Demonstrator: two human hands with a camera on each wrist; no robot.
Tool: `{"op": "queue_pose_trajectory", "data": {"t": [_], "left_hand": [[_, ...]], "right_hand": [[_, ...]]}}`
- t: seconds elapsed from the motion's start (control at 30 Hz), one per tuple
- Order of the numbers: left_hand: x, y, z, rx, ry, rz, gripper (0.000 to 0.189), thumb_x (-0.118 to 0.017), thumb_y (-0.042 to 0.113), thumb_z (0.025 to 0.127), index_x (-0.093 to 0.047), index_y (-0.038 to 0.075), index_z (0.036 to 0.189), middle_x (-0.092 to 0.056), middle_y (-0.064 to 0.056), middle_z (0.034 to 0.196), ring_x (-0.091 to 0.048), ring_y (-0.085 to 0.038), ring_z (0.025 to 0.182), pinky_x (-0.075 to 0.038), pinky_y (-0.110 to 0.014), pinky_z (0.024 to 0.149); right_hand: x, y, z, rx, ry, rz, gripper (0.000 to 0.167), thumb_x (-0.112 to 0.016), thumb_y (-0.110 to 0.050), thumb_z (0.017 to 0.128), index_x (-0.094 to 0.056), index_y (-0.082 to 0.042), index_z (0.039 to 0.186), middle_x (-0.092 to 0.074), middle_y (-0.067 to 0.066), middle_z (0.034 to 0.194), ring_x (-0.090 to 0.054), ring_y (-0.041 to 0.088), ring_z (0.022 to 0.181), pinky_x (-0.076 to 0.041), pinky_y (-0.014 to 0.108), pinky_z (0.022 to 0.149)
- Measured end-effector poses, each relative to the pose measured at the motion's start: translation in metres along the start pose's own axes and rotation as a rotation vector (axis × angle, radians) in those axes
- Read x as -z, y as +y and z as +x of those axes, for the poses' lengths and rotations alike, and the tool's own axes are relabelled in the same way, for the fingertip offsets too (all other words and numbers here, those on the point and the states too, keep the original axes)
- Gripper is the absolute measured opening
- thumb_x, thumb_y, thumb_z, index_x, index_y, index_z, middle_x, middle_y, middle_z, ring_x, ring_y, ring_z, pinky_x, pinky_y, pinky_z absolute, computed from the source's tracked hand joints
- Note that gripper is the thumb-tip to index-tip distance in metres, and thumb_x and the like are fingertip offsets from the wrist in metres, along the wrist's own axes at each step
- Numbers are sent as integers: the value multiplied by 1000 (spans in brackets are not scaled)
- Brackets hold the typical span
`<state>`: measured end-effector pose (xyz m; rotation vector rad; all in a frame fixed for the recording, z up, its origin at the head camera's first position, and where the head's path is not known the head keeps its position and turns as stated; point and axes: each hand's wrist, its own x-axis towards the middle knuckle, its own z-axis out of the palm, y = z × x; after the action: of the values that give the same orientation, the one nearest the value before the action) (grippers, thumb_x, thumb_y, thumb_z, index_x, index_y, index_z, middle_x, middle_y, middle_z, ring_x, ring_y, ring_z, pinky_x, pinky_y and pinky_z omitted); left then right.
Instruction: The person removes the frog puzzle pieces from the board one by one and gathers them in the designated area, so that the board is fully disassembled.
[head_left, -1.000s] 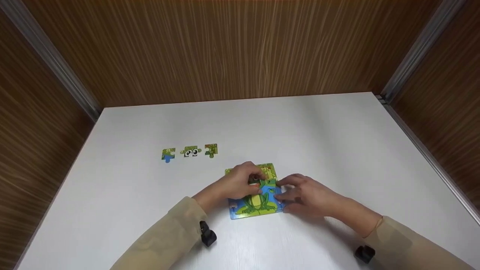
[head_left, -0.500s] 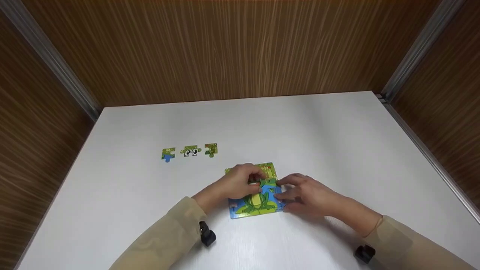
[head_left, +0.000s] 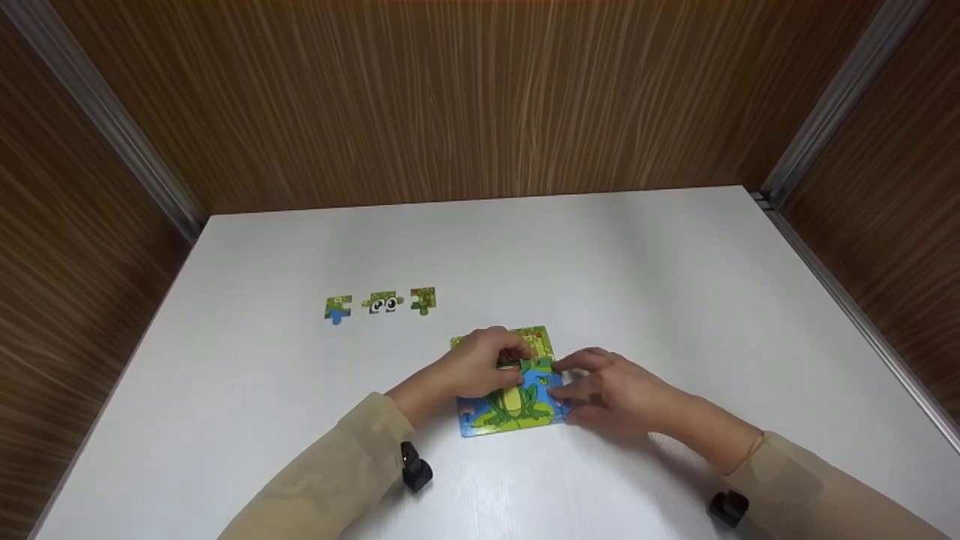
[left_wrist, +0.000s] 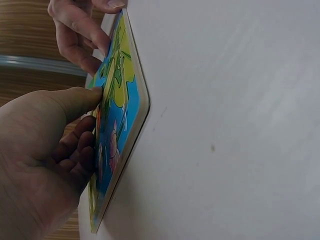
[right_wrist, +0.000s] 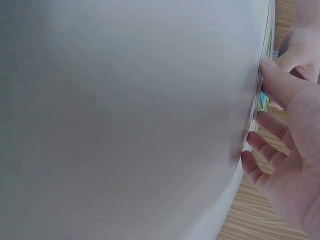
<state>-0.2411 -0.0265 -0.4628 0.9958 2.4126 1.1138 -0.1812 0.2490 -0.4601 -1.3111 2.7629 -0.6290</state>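
A frog puzzle board lies near the front middle of the table, blue and green with a pale wooden edge. Over its middle, my left hand pinches a green puzzle piece between thumb and fingertips, low against the board. Part of the picture is hidden under this hand. In the left wrist view the thumb and curled fingers meet the board's face. At the board's right edge, my right hand rests with spread, slightly bent fingers touching the rim and the table.
Three loose puzzle pieces lie in a row at the back left: a green and blue one, one with frog eyes and a green one. Wood-grain panels enclose the white table at the back and sides.
Both hands stay in almost the same place. The left fingertips shift very slightly over the board, and the loose pieces have not moved.
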Motion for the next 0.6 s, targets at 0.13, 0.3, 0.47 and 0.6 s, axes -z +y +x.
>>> {"op": "queue_pose_trajectory", "data": {"t": [0.13, 0.3, 0.47, 0.6], "left_hand": [[-1, 1, -1, 9, 10, 7, 24, -77, 9, 95, -75, 7, 119, -66, -3, 107, -63, -14, 97, -53, -29, 89], [-3, 2, -3, 10, 27, 2, 26, -76, 8, 94, -75, 8, 120, -66, -3, 106, -60, -13, 92, -52, -27, 83], [-5, 2, -3, 16, 28, -54, 24, -75, 5, 94, -73, 10, 118, -68, 2, 94, -60, -9, 82, -51, -26, 76], [-5, 2, -2, 39, 27, -89, 22, -73, 6, 96, -72, 11, 117, -68, 6, 88, -60, -7, 77, -50, -25, 73]], "right_hand": [[-1, 1, 0, 7, 2, -5, 37, -86, -19, 91, -80, -15, 127, -65, 16, 138, -61, 37, 127, -53, 54, 100], [-1, 1, 0, -10, -12, 10, 36, -85, -19, 92, -79, -16, 128, -65, 15, 139, -60, 37, 128, -53, 54, 101], [-1, -1, -1, -46, -31, 34, 36, -85, -20, 93, -79, -17, 129, -65, 12, 140, -59, 35, 129, -53, 54, 101], [1, -3, 0, -52, -34, 35, 37, -85, -19, 93, -79, -16, 129, -65, 11, 139, -59, 35, 129, -52, 53, 102]]}}
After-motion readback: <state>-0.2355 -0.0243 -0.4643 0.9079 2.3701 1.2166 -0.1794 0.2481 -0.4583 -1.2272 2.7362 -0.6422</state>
